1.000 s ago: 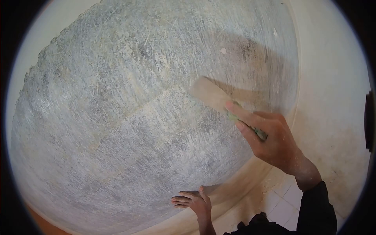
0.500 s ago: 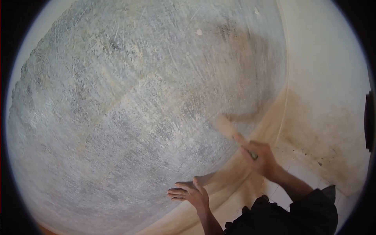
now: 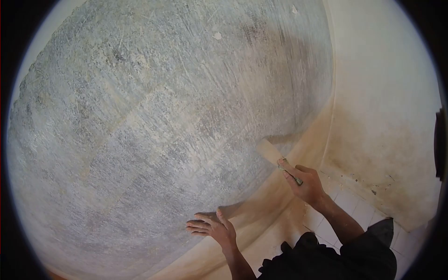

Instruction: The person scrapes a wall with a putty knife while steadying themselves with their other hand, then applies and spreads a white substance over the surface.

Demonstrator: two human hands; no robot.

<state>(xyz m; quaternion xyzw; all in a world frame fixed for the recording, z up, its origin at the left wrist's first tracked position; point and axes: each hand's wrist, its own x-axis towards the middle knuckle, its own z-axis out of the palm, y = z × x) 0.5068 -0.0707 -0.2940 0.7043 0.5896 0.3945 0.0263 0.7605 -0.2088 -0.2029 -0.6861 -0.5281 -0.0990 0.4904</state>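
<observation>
My right hand (image 3: 305,185) grips the handle of a scraper (image 3: 270,152), a putty knife with a wide, pale blade. Its blade points up and to the left, against or very close to the rough grey wall (image 3: 168,140). Patches of worn, scratched coating cover that wall, with a few small white spots near the top. Lower down, my left hand (image 3: 215,228) has its fingers spread and lies at the wall's surface, holding nothing.
On the right stands a cream wall (image 3: 378,79) with brown stains near its base. Pale floor tiles (image 3: 352,210) show below it, with dark crumbs along the edge. A smooth beige band (image 3: 275,198) runs beneath the grey surface. A dark object (image 3: 440,144) sits at the far right.
The view has shifted a little, so the wall and both hands appear further left. The scraper, blurred before, now looks sharp in my right hand. My left hand keeps its spread pose.
</observation>
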